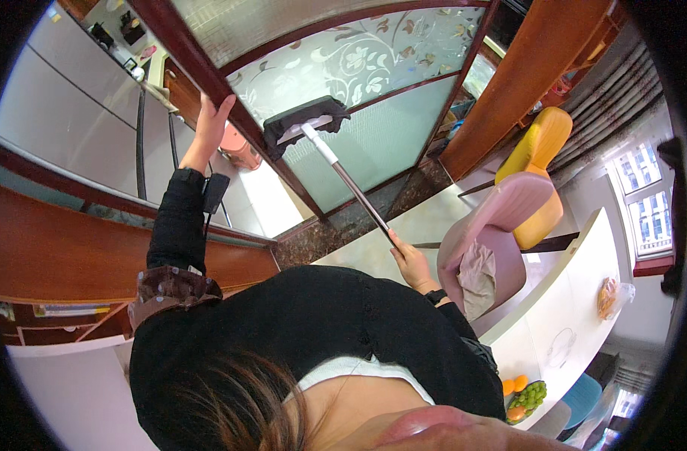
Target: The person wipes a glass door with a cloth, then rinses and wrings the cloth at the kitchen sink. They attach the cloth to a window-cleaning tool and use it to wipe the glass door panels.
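Observation:
My right hand [412,264] is closed around the metal pole [366,203] of a flat mop, low on its shaft. At the pole's far end, a white joint carries the mop head [307,121], wrapped in dark cloth. The head lies against the frosted glass door panel [360,67], which has leaf and flower patterns and a dark red wooden frame. Up on the left, my left hand [211,127] rests on the edge of that door's frame [219,84], its fingers around the edge; part of the grip is hidden.
Right of me stand a pink chair [481,237] with a cloth [477,279] on its seat and a yellow chair [538,146]. A white table [569,315] holds fruit [526,400] and a bagged item [607,299]. A pink bin [239,149] sits beyond the doorway.

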Motion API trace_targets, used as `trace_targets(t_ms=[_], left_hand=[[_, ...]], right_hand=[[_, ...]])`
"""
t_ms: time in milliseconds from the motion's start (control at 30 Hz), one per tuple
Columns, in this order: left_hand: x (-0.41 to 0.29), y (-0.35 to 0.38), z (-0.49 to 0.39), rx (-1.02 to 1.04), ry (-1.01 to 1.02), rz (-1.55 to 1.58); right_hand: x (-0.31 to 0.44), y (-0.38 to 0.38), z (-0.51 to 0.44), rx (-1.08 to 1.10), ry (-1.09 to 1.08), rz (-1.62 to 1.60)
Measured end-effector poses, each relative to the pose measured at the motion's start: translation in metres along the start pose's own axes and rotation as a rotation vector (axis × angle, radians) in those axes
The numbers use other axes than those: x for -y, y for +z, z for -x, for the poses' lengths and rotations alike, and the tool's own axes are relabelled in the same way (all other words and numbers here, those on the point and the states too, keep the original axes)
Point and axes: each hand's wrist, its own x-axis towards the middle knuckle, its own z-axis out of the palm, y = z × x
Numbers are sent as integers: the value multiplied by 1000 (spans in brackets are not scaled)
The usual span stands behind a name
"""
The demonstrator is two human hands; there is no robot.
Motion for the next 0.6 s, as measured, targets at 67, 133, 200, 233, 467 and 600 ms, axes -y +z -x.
trace_targets(t_ms=[67,133,200,233,467,600], left_hand=[[7,-5,3,16,-1,-4],[19,-15,5,15,-159,132],[33,-32,8,32,-161,103],[40,-41,7,36,-96,-27],[61,-106,24,219,-366,131],[83,-129,19,57,-153,-301]], right_hand=[[4,-6,1,-27,-41,-1],[6,-16,-1,-92,-125,17],[9,-30,-4,-15,-75,150],[10,-38,-7,15,-42,205],[25,-100,-30,94,-180,333],[46,-124,-30,117,-208,247]])
